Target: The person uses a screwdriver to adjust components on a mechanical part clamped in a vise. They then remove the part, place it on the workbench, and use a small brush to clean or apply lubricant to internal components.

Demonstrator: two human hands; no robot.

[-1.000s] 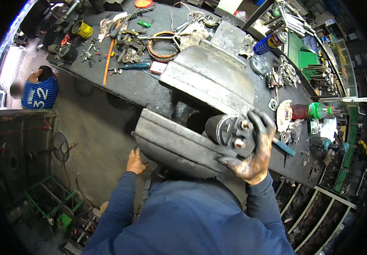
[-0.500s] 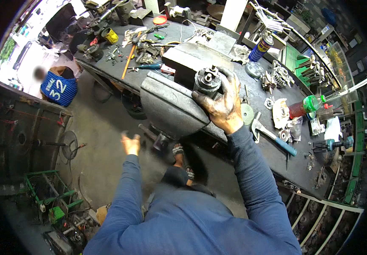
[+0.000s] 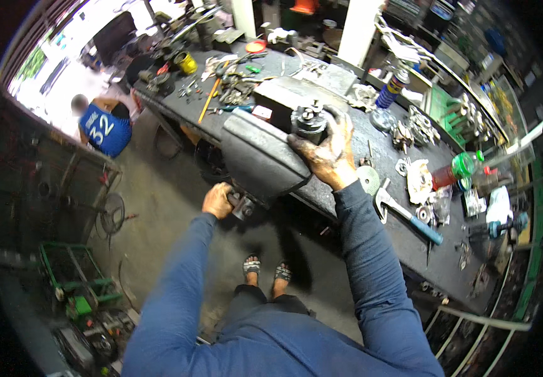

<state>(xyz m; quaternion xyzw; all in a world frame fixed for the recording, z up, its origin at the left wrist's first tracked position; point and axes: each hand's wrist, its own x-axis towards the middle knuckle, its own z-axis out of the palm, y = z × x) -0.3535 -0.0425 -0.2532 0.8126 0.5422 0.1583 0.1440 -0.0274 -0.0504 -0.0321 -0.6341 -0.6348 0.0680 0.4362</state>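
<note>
A large grey metal bench vise (image 3: pixel 259 160) is mounted at the workbench's near edge. My right hand (image 3: pixel 331 147), blackened with grime, is closed round a dark cylindrical metal part (image 3: pixel 310 120), held upright between the vise jaws with studs on top. Whether the jaws press on it I cannot tell. Below the front jaw, my left hand (image 3: pixel 218 200) grips the handle at the vise's screw end (image 3: pixel 243 207). A hammer with a blue grip (image 3: pixel 425 227) and a pale green disc (image 3: pixel 367 180) lie to the right of my right hand.
The dark bench (image 3: pixel 485 283) carries scattered metal parts, tools, a blue spray can (image 3: pixel 389 91) and a red bottle (image 3: pixel 447 173). A person in a blue jersey (image 3: pixel 105 129) crouches at the left by an opening. A green metal frame (image 3: pixel 79 270) stands low at the left.
My left hand has moved from open in the air onto the vise handle. My right hand stays on the part, now turned with its studs upward. My feet have come into view.
</note>
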